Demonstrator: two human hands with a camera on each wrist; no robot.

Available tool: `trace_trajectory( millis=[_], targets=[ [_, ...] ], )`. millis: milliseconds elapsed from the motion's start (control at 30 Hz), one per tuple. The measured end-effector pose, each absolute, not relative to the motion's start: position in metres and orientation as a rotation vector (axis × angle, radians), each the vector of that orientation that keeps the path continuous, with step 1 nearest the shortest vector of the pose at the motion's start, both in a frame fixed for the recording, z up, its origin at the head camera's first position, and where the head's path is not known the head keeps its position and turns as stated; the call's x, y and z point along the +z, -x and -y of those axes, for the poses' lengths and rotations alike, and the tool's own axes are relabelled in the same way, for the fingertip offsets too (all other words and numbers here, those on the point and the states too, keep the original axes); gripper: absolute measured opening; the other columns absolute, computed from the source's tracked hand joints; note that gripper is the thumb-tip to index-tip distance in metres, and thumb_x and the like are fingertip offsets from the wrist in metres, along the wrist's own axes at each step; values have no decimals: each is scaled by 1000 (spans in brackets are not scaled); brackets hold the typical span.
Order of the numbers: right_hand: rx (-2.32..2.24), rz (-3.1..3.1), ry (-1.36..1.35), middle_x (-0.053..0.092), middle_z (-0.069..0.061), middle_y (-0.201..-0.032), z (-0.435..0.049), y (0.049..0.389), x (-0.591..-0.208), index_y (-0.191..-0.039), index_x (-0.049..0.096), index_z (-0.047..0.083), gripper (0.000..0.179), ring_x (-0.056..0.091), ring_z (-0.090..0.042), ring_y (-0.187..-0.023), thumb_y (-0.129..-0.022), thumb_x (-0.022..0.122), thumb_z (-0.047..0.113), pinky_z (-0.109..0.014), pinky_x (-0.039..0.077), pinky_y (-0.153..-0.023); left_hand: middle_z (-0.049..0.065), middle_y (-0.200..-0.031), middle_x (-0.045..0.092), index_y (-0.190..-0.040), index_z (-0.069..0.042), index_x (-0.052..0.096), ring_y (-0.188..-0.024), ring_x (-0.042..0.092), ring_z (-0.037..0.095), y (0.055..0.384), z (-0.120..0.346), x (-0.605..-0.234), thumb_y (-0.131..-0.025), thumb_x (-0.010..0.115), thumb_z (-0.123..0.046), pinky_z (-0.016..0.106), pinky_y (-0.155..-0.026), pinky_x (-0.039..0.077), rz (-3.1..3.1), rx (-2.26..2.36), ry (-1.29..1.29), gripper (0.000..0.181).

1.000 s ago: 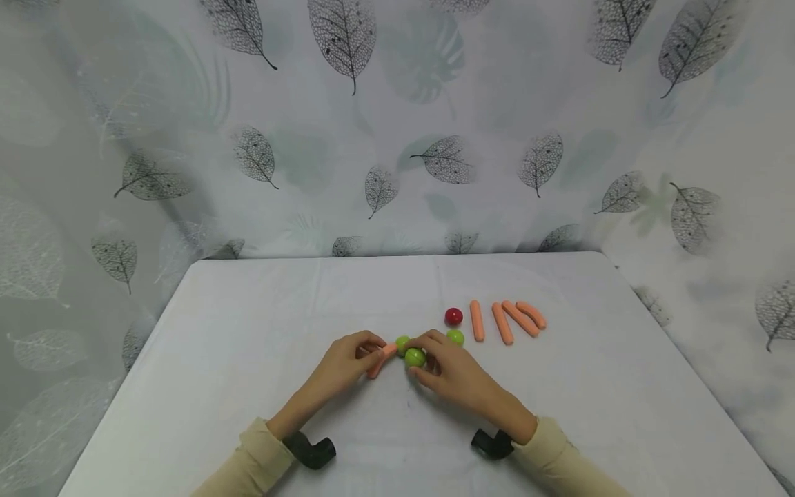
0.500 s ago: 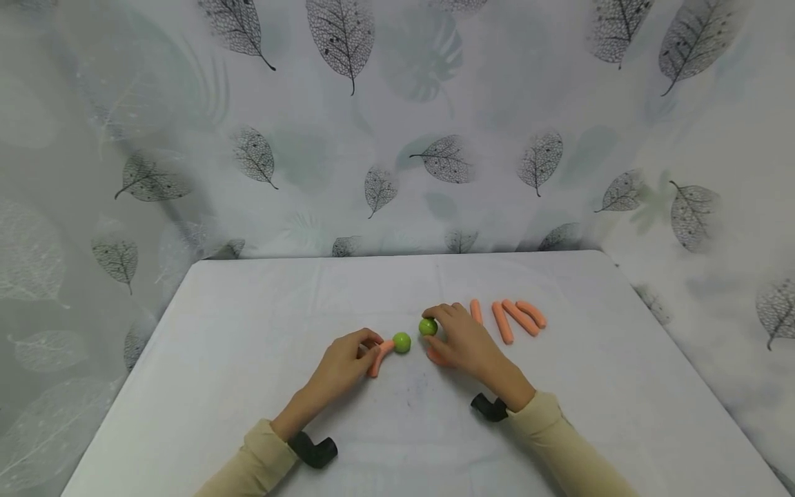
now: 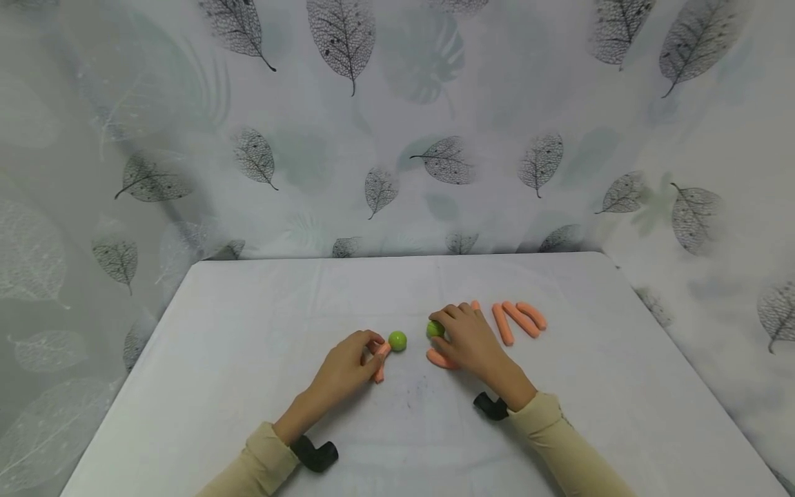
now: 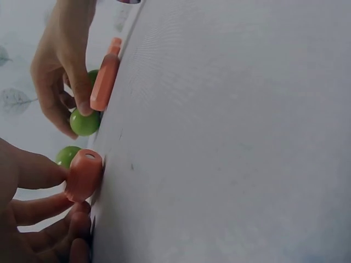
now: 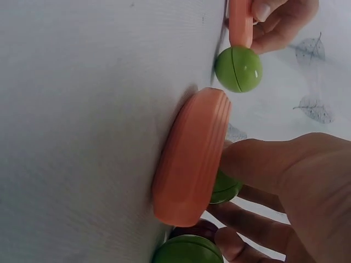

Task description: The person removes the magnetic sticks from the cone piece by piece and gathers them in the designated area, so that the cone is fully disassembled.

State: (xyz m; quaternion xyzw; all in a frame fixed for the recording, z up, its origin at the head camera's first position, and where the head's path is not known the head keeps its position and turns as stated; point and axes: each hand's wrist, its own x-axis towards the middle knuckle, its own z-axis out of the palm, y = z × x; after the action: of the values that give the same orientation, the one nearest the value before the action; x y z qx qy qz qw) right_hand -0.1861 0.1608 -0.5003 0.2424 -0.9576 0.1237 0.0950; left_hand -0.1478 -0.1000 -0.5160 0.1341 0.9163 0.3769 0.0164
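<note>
Between thumb and fingers, my left hand pinches an orange sausage, which stands slanted at the table's middle. A glossy green ball lies by the sausage's far end. My right hand grips another green ball between thumb and fingertips, close over the cloth. Below that palm lies a second sausage, partly covered by the hand in the head view. Beyond the right fingers, the right wrist view shows one more green ball and a dark red ball; the hand hides both from the head camera.
Several more orange sausages lie right of my right hand, one mostly behind it. A white cloth covers the table. Leaf-printed curtain hangs behind and at the sides. Dark curved pieces sit at both wrists.
My right hand has carried its green ball back and to the right, away from the left hand's sausage. The left hand's sausage has turned slightly, and the ball beside it has shifted a little.
</note>
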Motion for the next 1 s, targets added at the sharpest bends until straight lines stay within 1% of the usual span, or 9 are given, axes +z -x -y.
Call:
trace_trajectory(
  millis=[100,200,300,433,600,700,800,900,1000],
  targets=[
    [351,2844,-720,72,-7,-118,-161,186,-502,-125,71,12,38,61,-28,-101,-91,82,26,-47,50,-85,-7,-103,68,-125,-19,70,-68,49,3,147,100,-518,-103,66,-34,22,-62,42,-2866,1114,-418,28],
    [340,2846,-721,72,-8,-119,-162,185,-502,-126,71,12,40,62,-29,-102,-90,83,26,-48,50,-83,-7,-103,67,-127,-20,69,-68,49,4,146,99,-520,-101,68,-31,22,-61,42,-2870,1088,-423,28],
    [355,2847,-713,72,-8,-121,-162,184,-499,-126,71,12,42,63,-30,-105,-89,84,27,-48,50,-83,-7,-103,66,-127,-21,69,-68,49,4,145,99,-520,-99,69,-28,22,-61,41,-2869,1086,-422,29],
    [390,2839,-711,72,-7,-122,-161,182,-495,-126,71,13,41,64,-30,-108,-89,84,26,-50,51,-86,-7,-102,65,-125,-21,70,-68,49,3,146,99,-520,-100,68,-28,22,-62,42,-2862,1110,-425,26],
    [436,2802,-758,72,-6,-120,-158,179,-490,-124,72,12,39,66,-29,-104,-89,84,25,-49,52,-88,-8,-96,63,-119,-21,70,-68,50,3,146,100,-519,-103,66,-30,22,-66,43,-2829,1162,-430,19],
    [526,2773,-806,72,-6,-120,-155,176,-487,-123,72,11,36,67,-27,-105,-90,83,22,-46,55,-90,-9,-92,62,-115,-22,70,-69,50,3,147,101,-519,-103,65,-31,22,-67,43,-2819,1173,-436,16],
    [687,2762,-856,72,-5,-121,-152,173,-485,-124,71,10,34,69,-26,-109,-93,80,19,-43,57,-92,-10,-90,62,-112,-22,70,-70,50,4,147,102,-519,-103,66,-31,22,-67,43,-2820,1178,-449,13],
    [867,2781,-905,70,-4,-125,-148,168,-485,-127,69,9,33,70,-24,-111,-95,77,17,-38,59,-91,-11,-87,62,-111,-22,70,-70,50,3,147,103,-520,-102,67,-31,22,-68,43,-2815,1189,-466,12],
    [1042,2785,-951,70,-5,-128,-143,164,-484,-129,67,8,33,71,-25,-111,-97,74,14,-37,61,-89,-11,-86,62,-110,-23,71,-69,50,3,148,103,-519,-102,68,-29,22,-67,43,-2808,1209,-477,11]
  ],
)
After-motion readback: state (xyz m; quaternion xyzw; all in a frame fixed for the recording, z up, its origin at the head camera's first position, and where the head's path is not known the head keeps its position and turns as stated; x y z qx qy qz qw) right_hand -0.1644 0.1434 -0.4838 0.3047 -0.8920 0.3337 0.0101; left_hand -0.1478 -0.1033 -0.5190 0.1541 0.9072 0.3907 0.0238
